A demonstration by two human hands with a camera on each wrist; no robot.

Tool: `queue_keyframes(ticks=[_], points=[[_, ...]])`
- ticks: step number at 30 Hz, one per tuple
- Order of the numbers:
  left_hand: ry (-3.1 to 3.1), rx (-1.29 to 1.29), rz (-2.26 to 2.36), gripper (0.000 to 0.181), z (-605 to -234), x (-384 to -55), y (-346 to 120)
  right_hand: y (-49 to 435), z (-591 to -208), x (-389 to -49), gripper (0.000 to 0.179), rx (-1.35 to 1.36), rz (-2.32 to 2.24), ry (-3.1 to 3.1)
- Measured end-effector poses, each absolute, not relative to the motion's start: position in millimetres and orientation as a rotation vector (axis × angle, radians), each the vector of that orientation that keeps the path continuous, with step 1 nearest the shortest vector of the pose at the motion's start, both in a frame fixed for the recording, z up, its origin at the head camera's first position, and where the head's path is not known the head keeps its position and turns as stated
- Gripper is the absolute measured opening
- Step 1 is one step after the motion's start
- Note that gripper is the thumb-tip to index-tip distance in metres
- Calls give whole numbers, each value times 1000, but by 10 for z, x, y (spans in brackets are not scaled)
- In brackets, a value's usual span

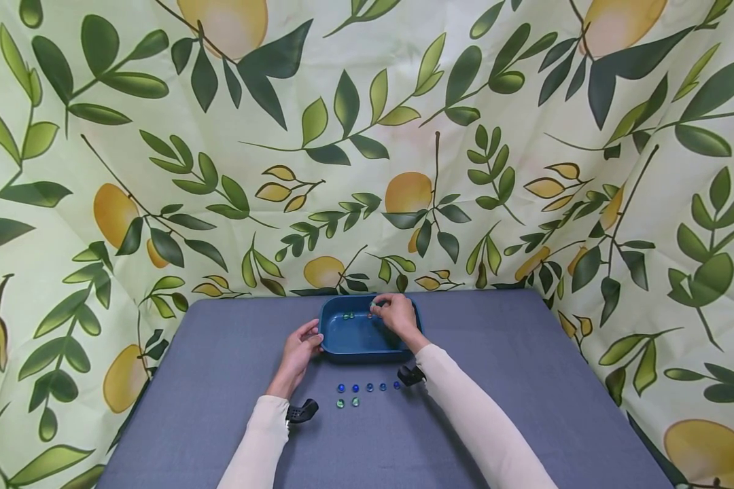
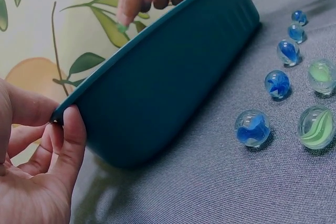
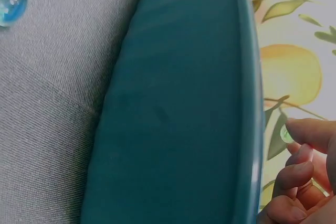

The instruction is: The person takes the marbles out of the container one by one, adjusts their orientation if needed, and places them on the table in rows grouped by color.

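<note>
A blue-teal rectangular tray (image 1: 351,343) stands near the back of the table. My left hand (image 1: 300,351) grips its left rim, thumb and fingers pinching the edge in the left wrist view. Over the right part of the tray, my right hand (image 1: 396,316) pinches a green marble (image 3: 286,134) between thumb and fingertip. Inside the tray lie green marbles (image 1: 348,316) and a reddish marble (image 1: 370,315). In front of it, a row of several blue marbles (image 2: 252,128) rests on the cloth, with two green marbles (image 2: 316,127) in a second row nearer me.
A grey-blue cloth (image 1: 232,380) covers the table. Behind and at both sides hangs a fabric backdrop (image 1: 367,170) printed with lemons and leaves. Each wrist wears a black camera mount, such as the left mount (image 1: 302,411).
</note>
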State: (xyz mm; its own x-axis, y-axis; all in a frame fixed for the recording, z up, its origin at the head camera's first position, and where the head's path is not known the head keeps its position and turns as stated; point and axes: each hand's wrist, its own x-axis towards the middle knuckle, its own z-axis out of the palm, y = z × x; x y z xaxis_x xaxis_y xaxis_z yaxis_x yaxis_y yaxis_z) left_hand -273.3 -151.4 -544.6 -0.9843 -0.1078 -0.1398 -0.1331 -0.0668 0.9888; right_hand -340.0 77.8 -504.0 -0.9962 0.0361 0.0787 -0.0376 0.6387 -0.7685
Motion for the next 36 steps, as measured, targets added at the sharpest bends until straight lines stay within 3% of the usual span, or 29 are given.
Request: queue_keyframes(ticks=[15, 36], points=[[2124, -293, 2268, 47, -5457, -2735, -1504, 864, -4911, -3042, 10, 215, 1405, -2652], [2134, -321, 2247, 45, -5416, -2734, -1501, 855, -5021, -2445, 11, 280, 1480, -2680]])
